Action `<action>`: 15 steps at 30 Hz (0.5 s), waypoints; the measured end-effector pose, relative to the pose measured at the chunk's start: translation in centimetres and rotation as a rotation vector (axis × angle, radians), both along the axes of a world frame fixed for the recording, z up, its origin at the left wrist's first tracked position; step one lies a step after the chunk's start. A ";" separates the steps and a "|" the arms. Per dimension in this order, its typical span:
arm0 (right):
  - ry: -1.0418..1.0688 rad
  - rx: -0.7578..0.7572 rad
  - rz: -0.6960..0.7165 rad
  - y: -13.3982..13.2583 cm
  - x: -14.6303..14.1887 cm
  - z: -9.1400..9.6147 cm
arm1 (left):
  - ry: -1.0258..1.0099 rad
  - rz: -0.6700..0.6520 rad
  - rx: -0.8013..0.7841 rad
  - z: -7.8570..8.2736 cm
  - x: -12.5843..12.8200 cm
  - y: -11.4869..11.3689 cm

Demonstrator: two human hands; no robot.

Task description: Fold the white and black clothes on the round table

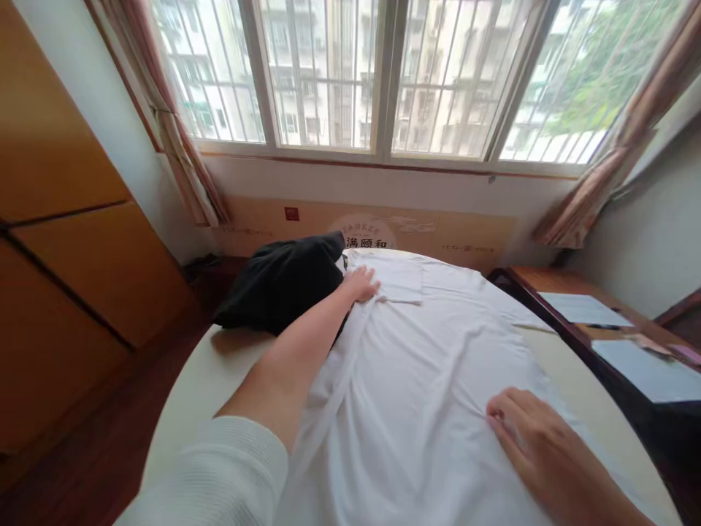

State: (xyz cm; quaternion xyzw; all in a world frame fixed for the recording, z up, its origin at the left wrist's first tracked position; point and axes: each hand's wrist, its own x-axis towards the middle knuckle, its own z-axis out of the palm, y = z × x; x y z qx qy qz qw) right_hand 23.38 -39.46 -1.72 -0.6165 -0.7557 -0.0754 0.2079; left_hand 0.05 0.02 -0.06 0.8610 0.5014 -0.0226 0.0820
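Note:
A white T-shirt lies spread and wrinkled across a round, cream-coloured table. One short sleeve points to the far side, and another part reaches out to the right. My left hand rests on the shirt near its far left edge, fingers laid out over the cloth beside the sleeve. Nearer to me, my right hand has its thumb and fingers closed on the shirt's fabric at the right, and creases run toward that pinch. A black heap of cloth sits just left of my left hand, partly behind my forearm.
The table's rim curves round the shirt. On the right, a wooden desk holds papers. A wooden cabinet stands at the left. Barred windows and tied curtains lie beyond the table.

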 end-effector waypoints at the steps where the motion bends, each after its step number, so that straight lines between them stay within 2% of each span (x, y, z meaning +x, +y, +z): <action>1: 0.011 -0.001 -0.013 -0.2 0.2 -0.4 | -0.001 0.001 0.006 -0.1 0.0 0.0; 6: 0.028 -0.036 -0.040 -1.0 1.2 -1.4 | -0.006 0.005 0.025 -0.3 0.1 0.1; 15: 0.030 -0.192 -0.036 -1.2 2.4 -0.2 | -0.017 0.008 0.037 -0.4 0.0 0.6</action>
